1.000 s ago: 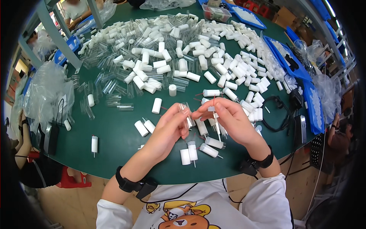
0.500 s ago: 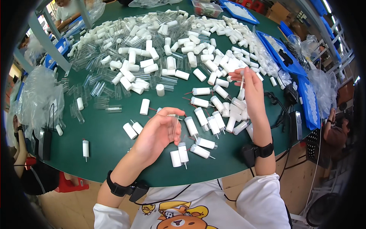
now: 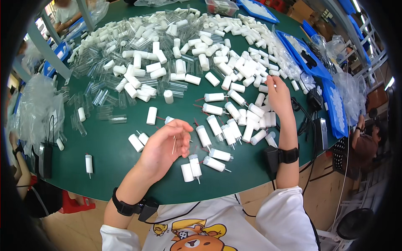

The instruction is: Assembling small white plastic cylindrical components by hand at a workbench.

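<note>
My left hand (image 3: 164,146) is curled over the near middle of the table, its fingers round a clear tube (image 3: 174,144) of which mainly the thin edges show. Farther right, my right hand (image 3: 279,97) is raised at the edge of the white cylinder pile, fingertips pinched together. A small white tip shows between those fingers; its kind is hidden. Between the hands lie several white cylinders with metal pins and red wires, such as one assembled cylinder (image 3: 203,136). A plain white cylinder (image 3: 187,172) lies beside another pinned cylinder (image 3: 195,166) near my left hand.
A large heap of white cylinders (image 3: 192,79) and clear tubes (image 3: 100,97) covers the far table. Blue trays (image 3: 340,109) line the right side, near a black cable and adapter (image 3: 315,100). Plastic bags (image 3: 37,108) hang at left. Other people sit at both sides.
My right hand has shifted slightly right and nearer, and the thin white piece it held is now mostly hidden. My left hand stays nearly in place with the tube. The whole view has shifted slightly.
</note>
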Tool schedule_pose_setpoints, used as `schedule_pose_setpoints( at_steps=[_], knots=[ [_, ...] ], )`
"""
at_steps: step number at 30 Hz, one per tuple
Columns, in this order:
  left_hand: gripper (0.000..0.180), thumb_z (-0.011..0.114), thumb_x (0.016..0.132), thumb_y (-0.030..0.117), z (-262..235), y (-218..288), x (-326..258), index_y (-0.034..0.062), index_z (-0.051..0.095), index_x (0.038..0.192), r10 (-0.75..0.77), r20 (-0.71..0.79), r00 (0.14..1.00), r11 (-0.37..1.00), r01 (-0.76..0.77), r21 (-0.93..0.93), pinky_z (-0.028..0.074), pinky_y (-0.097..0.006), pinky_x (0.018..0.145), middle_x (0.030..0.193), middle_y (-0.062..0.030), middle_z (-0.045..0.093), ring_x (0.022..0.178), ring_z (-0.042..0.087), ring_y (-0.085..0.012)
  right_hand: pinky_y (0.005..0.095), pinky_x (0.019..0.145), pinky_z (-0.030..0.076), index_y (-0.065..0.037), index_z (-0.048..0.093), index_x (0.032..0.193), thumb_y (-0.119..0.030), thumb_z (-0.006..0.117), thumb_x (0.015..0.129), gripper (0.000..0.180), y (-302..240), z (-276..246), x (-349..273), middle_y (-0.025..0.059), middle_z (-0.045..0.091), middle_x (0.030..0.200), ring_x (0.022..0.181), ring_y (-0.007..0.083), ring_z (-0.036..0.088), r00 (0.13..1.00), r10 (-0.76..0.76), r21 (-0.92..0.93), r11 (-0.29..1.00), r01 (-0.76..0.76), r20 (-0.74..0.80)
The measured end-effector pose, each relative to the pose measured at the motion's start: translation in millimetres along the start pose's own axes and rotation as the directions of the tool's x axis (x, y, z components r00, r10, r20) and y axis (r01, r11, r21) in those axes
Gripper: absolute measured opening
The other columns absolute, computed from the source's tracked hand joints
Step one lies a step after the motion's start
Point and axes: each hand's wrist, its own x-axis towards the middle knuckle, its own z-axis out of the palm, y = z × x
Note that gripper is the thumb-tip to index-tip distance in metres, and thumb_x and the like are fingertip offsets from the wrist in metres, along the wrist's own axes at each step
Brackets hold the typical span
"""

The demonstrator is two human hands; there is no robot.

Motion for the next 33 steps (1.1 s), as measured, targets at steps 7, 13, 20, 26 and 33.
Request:
schedule_pose_setpoints(
  at_steps=[7, 13, 20, 26, 33],
  knots=[
    [0.02, 0.041, 0.092, 0.023, -2.1, -3.3, 1.0, 0.0052, 0.051, 0.091, 0.057, 0.0, 0.998, 0.997, -0.057, 0.05, 0.037, -0.026, 0.063, 0.07, -0.0033, 0.05, 0.063, 0.045, -0.0133, 0.0431, 0.073, 0.045, 0.003, 0.058, 0.09, -0.033, 0.044, 0.092, 0.039, 4.3, 3.2, -1.5, 0.0231, 0.062, 0.082, 0.082, 0.0384, 0.06, 0.989, 0.061, -0.07, 0.996, -0.052, 0.135],
    [0.021, 0.037, 0.098, 0.023, 13.4, -1.9, 1.6, 0.0065, 0.05, 0.093, 0.039, -0.064, 0.997, 0.992, -0.031, 0.12, 0.038, -0.024, 0.06, 0.076, -0.0038, 0.053, 0.061, 0.044, -0.0112, 0.0302, 0.073, 0.045, 0.003, 0.058, 0.092, -0.027, 0.046, 0.094, 0.032, -47.1, -15.3, -17.7, 0.0145, 0.064, 0.085, 0.076, 0.0211, 0.06, 0.988, -0.02, 0.296, 0.955, -0.026, 0.15],
    [0.026, 0.047, 0.095, 0.024, 6.8, 1.5, -0.3, 0.0035, 0.052, 0.11, 0.036, -0.018, 0.999, 0.982, -0.032, 0.189, 0.028, -0.018, 0.048, 0.085, -0.0001, 0.05, 0.057, 0.04, -0.0036, 0.0342, 0.088, 0.043, 0.002, 0.056, 0.092, -0.025, 0.032, 0.1, 0.037, -102.5, -23.9, -54.8, 0.0193, 0.059, 0.112, 0.098, 0.0197, 0.056, 0.726, -0.49, 0.828, 0.525, -0.195, 0.482],
    [0.034, 0.045, 0.096, 0.023, 5.5, -2.7, 1.4, 0.0048, 0.047, 0.125, 0.069, -0.001, 0.998, 0.977, -0.067, 0.201, 0.028, -0.018, 0.048, 0.083, 0.0024, 0.049, 0.057, 0.039, -0.0037, 0.0308, 0.088, 0.044, 0.002, 0.056, 0.1, -0.019, 0.035, 0.099, 0.03, -106.2, -11.8, -77.9, 0.0145, 0.057, 0.117, 0.101, 0.018, 0.055, 0.561, -0.667, 0.871, 0.398, -0.288, 0.49],
    [0.029, 0.046, 0.096, 0.023, 12.6, -0.4, 0.3, 0.0069, 0.048, 0.12, 0.053, 0.047, 0.997, 0.978, -0.062, 0.201, 0.03, -0.018, 0.051, 0.075, 0.0039, 0.046, 0.058, 0.039, -0.003, 0.0304, 0.089, 0.042, 0.001, 0.056, 0.099, -0.019, 0.036, 0.099, 0.028, -109.0, -7.2, -78.9, 0.0133, 0.057, 0.117, 0.101, 0.0166, 0.053, 0.58, -0.678, 0.892, 0.344, -0.293, 0.452]
  ],
)
